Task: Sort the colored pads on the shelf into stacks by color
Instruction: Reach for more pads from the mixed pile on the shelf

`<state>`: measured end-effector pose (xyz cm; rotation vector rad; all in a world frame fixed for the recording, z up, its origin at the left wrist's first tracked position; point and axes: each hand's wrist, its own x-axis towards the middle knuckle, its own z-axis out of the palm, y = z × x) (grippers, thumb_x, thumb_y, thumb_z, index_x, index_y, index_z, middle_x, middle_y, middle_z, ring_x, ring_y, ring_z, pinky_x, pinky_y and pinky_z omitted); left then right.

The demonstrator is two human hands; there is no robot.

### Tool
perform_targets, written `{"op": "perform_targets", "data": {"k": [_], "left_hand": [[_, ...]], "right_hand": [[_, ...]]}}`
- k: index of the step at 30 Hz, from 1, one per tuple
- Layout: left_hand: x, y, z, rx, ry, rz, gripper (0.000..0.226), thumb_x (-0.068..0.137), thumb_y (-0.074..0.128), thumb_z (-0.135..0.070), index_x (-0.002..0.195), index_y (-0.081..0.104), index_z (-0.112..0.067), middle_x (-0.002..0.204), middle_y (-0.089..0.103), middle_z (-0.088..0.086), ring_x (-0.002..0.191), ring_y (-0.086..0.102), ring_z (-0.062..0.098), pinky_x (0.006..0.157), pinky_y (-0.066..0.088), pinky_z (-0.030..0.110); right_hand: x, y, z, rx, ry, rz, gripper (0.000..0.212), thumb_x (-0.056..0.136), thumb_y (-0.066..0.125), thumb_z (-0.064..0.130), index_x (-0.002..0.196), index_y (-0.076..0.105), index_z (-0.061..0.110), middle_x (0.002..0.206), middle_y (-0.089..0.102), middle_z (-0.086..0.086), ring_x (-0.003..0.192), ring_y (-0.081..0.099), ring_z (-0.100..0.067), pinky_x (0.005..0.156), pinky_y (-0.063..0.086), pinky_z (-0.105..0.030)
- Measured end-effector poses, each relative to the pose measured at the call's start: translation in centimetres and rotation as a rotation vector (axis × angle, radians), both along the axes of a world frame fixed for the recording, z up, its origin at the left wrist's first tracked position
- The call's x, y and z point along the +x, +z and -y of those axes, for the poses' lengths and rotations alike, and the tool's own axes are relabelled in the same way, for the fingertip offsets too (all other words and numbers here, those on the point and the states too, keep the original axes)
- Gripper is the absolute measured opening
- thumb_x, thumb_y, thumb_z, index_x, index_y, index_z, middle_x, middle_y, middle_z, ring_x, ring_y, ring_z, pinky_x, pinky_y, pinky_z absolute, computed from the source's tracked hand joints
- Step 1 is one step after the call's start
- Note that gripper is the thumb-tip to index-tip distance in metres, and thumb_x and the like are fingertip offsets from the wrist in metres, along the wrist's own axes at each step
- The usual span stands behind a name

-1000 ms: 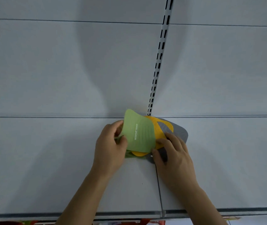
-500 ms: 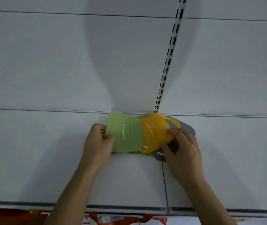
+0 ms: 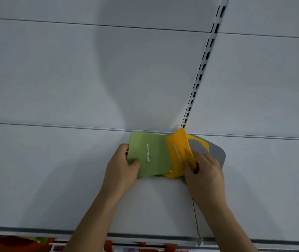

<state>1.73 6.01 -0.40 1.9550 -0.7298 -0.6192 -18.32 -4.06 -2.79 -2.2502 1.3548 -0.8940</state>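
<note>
A green pad point(image 3: 149, 153) with white lettering lies on the white shelf point(image 3: 54, 170), and my left hand point(image 3: 123, 170) pinches its left edge. To its right a yellow pad point(image 3: 178, 151) is bent upward at its right edge, gripped by the fingers of my right hand point(image 3: 204, 170). A grey pad point(image 3: 216, 153) lies flat under the yellow one and sticks out to the right. A sliver of another green pad shows below the top green one.
The shelf's back wall rises just behind the pads, with a slotted upright rail point(image 3: 202, 70) running up it. The shelf's front edge point(image 3: 145, 233) is near the bottom, with red packaging point(image 3: 17, 240) below it.
My left hand has drawn the green pad leftward and laid it flat beside the yellow one. My right hand has curled the yellow pad's right edge up off the grey pad.
</note>
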Motion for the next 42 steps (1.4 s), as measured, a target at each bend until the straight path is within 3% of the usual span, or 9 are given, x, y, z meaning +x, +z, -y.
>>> {"op": "perform_targets", "data": {"k": [3,8,11,15,18,22,27,33,42], "left_hand": [[0.0,0.0,-0.1,-0.017,0.002,0.011,0.020,0.092,0.069,-0.015,0.107,0.058,-0.023,0.094,0.070,-0.007,0.086,0.069,0.015,0.074,0.056,0.038],[0.1,0.0,-0.1,-0.009,-0.014,0.009,0.021,0.097,0.065,-0.018,0.113,0.053,-0.020,0.098,0.066,-0.004,0.087,0.067,0.018,0.068,0.059,0.038],[0.1,0.0,0.0,0.001,-0.031,-0.012,0.021,0.098,0.063,-0.017,0.116,0.052,-0.022,0.099,0.066,-0.004,0.085,0.069,0.018,0.059,0.062,0.036],[0.1,-0.1,0.1,-0.003,-0.028,-0.011,0.021,0.100,0.062,-0.015,0.116,0.050,-0.020,0.098,0.066,-0.003,0.080,0.069,0.016,0.049,0.057,0.025],[0.1,0.0,0.0,-0.042,-0.024,-0.006,0.022,0.100,0.062,-0.015,0.119,0.051,-0.021,0.102,0.066,-0.005,0.085,0.069,0.016,0.059,0.063,0.038],[-0.2,0.8,-0.3,-0.164,-0.020,-0.019,0.020,0.104,0.057,-0.012,0.121,0.051,-0.021,0.107,0.066,-0.008,0.078,0.071,0.012,0.058,0.064,0.037],[-0.9,2.3,-0.3,-0.279,-0.089,-0.075,0.016,0.108,0.052,-0.011,0.119,0.051,-0.022,0.113,0.065,-0.008,0.076,0.076,0.012,0.056,0.065,0.043],[-2.9,2.0,0.7,-0.313,-0.145,-0.175,0.021,0.107,0.054,-0.010,0.125,0.051,-0.020,0.118,0.062,-0.005,0.090,0.073,0.009,0.055,0.065,0.043],[-10.0,1.7,2.3,-0.325,-0.292,-0.266,0.026,0.106,0.054,-0.006,0.130,0.052,-0.016,0.116,0.064,-0.001,0.083,0.073,0.004,0.051,0.063,0.039]], "right_hand": [[-0.2,1.4,0.5,0.105,-0.007,0.203,0.029,0.095,0.066,0.014,0.115,0.070,0.036,0.092,0.059,0.026,0.085,0.064,-0.017,0.070,0.054,-0.029],[-1.3,4.1,0.9,0.126,-0.225,0.598,0.009,0.094,0.075,0.029,0.099,0.068,0.027,0.079,0.070,0.008,0.071,0.062,-0.002,0.066,0.048,-0.028],[-0.6,2.8,1.2,0.180,-0.215,0.444,0.028,0.097,0.071,0.037,0.081,0.060,0.017,0.068,0.058,-0.002,0.061,0.054,-0.009,0.057,0.041,-0.033],[-0.1,0.5,1.0,0.147,-0.134,0.168,0.021,0.099,0.065,0.042,0.092,0.061,0.022,0.072,0.056,0.004,0.068,0.055,-0.021,0.058,0.038,-0.029],[-0.4,1.5,0.6,0.113,-0.168,0.314,0.020,0.106,0.052,0.039,0.120,0.062,0.028,0.075,0.062,0.006,0.068,0.060,-0.013,0.059,0.046,-0.033],[-1.2,3.5,0.5,0.093,-0.252,0.496,0.017,0.111,0.045,0.035,0.121,0.057,0.027,0.075,0.060,0.006,0.065,0.057,-0.002,0.058,0.042,-0.033],[-3.1,3.1,0.2,0.150,-0.288,0.415,0.016,0.107,0.049,0.044,0.122,0.054,0.038,0.083,0.065,0.007,0.071,0.067,-0.026,0.058,0.060,-0.053],[-5.9,3.2,-2.6,0.293,-0.251,0.305,0.044,0.099,0.067,0.028,0.138,0.045,0.031,0.100,0.060,0.016,0.079,0.067,-0.016,0.058,0.063,-0.050],[-13.8,2.9,-6.6,0.190,-0.474,0.293,0.014,0.103,0.058,0.032,0.105,0.066,0.044,0.068,0.070,0.009,0.058,0.070,-0.012,0.058,0.061,-0.043]]}}
